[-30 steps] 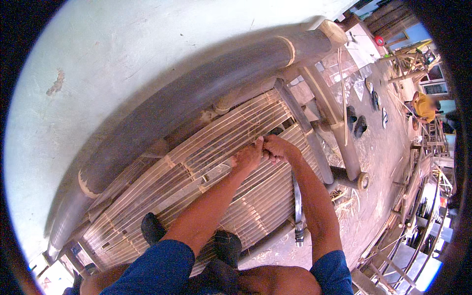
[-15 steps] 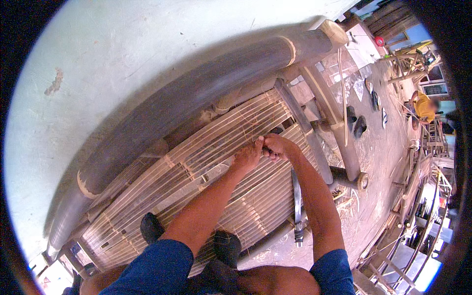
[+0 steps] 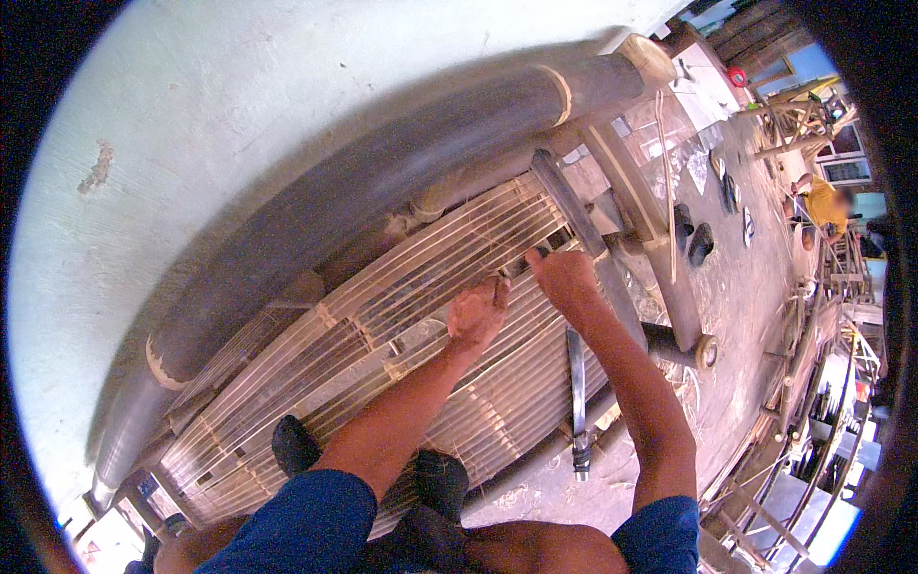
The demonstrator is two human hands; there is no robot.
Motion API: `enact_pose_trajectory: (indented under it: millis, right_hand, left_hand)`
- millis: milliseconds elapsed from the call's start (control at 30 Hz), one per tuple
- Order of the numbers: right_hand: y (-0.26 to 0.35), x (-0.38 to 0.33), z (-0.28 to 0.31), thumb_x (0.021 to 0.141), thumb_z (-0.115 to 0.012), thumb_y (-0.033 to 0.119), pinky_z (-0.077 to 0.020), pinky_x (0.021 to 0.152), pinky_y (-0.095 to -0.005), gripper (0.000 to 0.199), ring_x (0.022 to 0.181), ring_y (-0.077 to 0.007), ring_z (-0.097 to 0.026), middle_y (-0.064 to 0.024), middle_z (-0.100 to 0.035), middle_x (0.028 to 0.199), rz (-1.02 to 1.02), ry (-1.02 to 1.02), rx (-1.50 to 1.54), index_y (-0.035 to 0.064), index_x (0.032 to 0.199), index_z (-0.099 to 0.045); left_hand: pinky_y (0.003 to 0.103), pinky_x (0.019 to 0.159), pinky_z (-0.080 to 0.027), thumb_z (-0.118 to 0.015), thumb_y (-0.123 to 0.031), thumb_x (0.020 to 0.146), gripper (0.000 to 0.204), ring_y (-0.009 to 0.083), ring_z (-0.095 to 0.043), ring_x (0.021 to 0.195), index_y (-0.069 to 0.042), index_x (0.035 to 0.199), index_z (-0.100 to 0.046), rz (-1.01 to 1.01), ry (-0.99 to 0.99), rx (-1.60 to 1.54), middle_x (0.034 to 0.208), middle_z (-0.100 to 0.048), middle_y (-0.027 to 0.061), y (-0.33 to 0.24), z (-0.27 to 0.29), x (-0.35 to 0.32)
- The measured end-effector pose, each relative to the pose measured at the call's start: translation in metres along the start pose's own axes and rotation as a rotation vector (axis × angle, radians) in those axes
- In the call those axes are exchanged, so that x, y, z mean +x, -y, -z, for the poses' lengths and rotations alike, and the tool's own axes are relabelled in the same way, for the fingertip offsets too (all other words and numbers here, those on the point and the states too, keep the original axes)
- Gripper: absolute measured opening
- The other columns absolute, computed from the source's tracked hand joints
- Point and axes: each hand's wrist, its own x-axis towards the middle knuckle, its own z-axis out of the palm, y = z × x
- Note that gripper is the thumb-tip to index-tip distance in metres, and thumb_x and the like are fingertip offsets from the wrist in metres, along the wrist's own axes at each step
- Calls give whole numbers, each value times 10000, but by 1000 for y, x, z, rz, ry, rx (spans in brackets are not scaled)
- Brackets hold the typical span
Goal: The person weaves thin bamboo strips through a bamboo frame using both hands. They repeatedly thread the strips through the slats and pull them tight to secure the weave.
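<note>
Below me is a bamboo bench seat of pale slats, with gaps between some of them. My left hand is closed over the slats near the bench's right end; a small dark bit shows at its fingertips, too small to name. Just right of it, my right hand is closed round a short dark object, mostly hidden by the fingers. A narrow gap parts the two hands. Close to my right forearm lies a long flat tool with a dark banded end, resting along the seat's edge.
A thick dark bamboo pole runs along the pale wall. My dark-shod feet stand on the slats. Sandals lie on the floor at right. Farther off, a person in yellow sits beside bamboo frames and loose poles.
My hands were together and have come apart. The right has moved right and slightly up with the dark object; the left has stayed nearly in place.
</note>
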Motion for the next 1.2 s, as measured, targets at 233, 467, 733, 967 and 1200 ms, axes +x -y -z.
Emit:
enact_pose_trajectory:
  millis: [233, 467, 733, 967, 1200]
  right_hand:
    - [-50, -11, 1, 953, -546, 242, -552, 591, -465, 131, 705, -360, -703, -168, -690, 745, -260, -156, 167, 127, 951, -609]
    - [-1, -14, -59, 941, -611, 240, -518, 539, -331, 224, 605, -153, -629, -88, -625, 702, -222, -194, 1287, 20, 945, -649]
    - [32, -30, -45, 930, -602, 264, -496, 535, -311, 262, 580, -153, -604, -62, -624, 698, -246, 27, 1547, 18, 992, -668]
    - [39, -35, -62, 933, -597, 382, -516, 572, -412, 351, 593, -303, -644, -172, -668, 757, -174, -283, 994, 45, 1023, -640]
    - [50, -39, -10, 1020, -465, 440, -550, 624, -410, 556, 763, -289, -698, -186, -699, 991, -580, -615, 1979, 82, 1443, -417]
  left_hand:
    - [502, 727, -539, -429, -489, 988, 506, 376, -685, 780, -75, 880, -699, 106, 71, 187, 848, -700, 183, -15, 4, 6]
    - [472, 694, -548, -507, -458, 946, 429, 356, -682, 754, -105, 833, -725, 151, 2, 105, 839, -699, 158, -16, 5, 2]
    - [394, 765, -558, -613, -293, 864, 220, 292, -682, 900, -153, 1000, -714, -142, -136, -212, 1045, -702, 60, 0, 1, -11]
    - [408, 731, -553, -672, -251, 784, 205, 314, -683, 831, -102, 923, -691, -201, -166, -202, 945, -702, 85, 9, -3, -7]
    - [426, 727, -553, -665, -239, 794, 211, 342, -683, 817, -96, 948, -690, -261, -180, -226, 942, -702, 132, 10, 2, -11]
